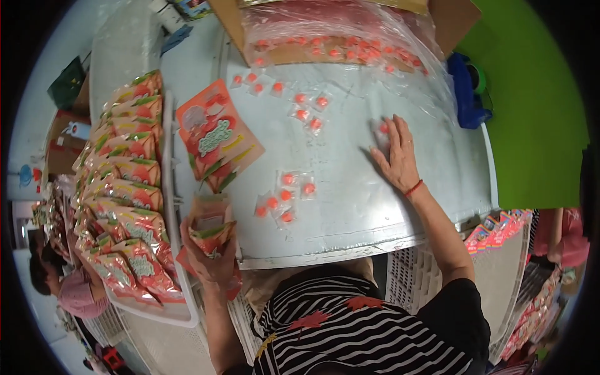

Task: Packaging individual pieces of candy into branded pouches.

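Note:
My left hand [211,262] is wrapped round a red and peach pouch [209,215], held upright at the table's near left edge with its top gaping. Over the right part of the metal table my right hand [400,157] lies with its fingers stretched out. Its fingertips touch or nearly touch a small wrapped orange-red candy [381,127]. One cluster of such wrapped candies [286,195] lies near the pouch, and several more candies [302,115] lie farther up. A flat printed pouch [219,136] rests on the table beyond my left hand.
A cardboard box [459,22] lined with clear plastic stands at the far side, loose candies at its mouth. To my left, a white tray [167,144] holds rows of filled pouches [128,181]. A blue tape dispenser [465,94] sits at the far right. Other people are at both sides.

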A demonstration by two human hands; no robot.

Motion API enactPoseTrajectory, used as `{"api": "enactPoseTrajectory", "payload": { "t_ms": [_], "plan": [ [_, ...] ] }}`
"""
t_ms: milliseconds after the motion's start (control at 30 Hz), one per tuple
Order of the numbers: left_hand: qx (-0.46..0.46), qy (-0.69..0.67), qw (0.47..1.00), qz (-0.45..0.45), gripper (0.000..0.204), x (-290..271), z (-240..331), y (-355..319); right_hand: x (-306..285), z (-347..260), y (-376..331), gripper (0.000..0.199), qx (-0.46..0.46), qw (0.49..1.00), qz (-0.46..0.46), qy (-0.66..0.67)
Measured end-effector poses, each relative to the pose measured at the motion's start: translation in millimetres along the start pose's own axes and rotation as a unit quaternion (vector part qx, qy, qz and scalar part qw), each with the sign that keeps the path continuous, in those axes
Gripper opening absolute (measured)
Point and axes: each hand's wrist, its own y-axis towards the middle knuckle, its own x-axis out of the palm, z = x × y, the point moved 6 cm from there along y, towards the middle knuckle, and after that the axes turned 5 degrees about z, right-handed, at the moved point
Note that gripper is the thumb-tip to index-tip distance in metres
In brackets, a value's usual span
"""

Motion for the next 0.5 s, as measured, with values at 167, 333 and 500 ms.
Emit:
{"api": "enactPoseTrajectory", "payload": {
  "t_ms": [167,333,500],
  "plan": [
    [0.000,-0.004,1.000,-0.001,0.090,-1.6,8.5,-7.7,39.8,-16.6,24.5,0.043,-0.046,0.995,-0.069,0.054],
    [0.016,0.014,1.000,0.002,0.091,-3.3,7.3,-7.7,61.0,-41.2,82.1,0.031,-0.012,0.977,-0.031,0.211],
    [-0.006,-0.019,1.000,0.006,0.091,-1.0,9.6,1.7,125.5,-69.5,138.9,0.033,-0.159,0.946,-0.225,0.168]
  ]
}}
